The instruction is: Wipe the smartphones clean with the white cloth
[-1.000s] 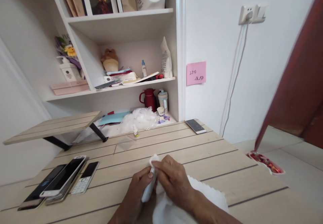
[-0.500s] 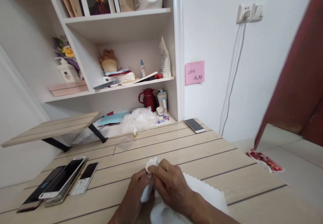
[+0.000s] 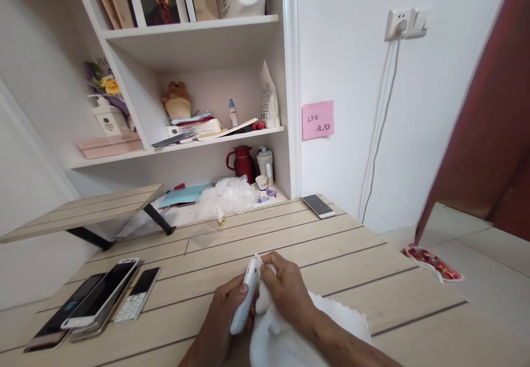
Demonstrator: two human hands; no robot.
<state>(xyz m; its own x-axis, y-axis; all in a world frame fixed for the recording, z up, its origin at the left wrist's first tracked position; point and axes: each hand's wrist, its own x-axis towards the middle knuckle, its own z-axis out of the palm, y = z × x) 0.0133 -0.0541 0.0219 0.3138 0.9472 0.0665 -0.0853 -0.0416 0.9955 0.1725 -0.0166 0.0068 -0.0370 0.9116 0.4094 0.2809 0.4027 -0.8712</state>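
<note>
My left hand (image 3: 226, 310) grips a white smartphone (image 3: 247, 296), which stands tilted with its lower end towards me. My right hand (image 3: 286, 288) pinches a white cloth with a scalloped edge (image 3: 290, 335) against the phone's side. The cloth hangs down over the wooden table (image 3: 331, 267) and my right forearm. The phone's front face is hidden by my fingers. To the left of my hands lie a stack of smartphones (image 3: 99, 295) and a white keypad phone (image 3: 136, 296), not touching them.
A further phone (image 3: 318, 206) lies at the table's far corner. A transparent sheet (image 3: 202, 235) lies on the table. Behind stand white shelves (image 3: 190, 41) with a red thermos (image 3: 241, 164) and a plastic bag (image 3: 227, 196). A slatted folding table (image 3: 83, 212) stands left, a dark red door (image 3: 476, 118) right.
The cloth no longer covers the top of the white phone, which now shows more fully. My right hand has shifted to the phone's side. The view has drifted slightly.
</note>
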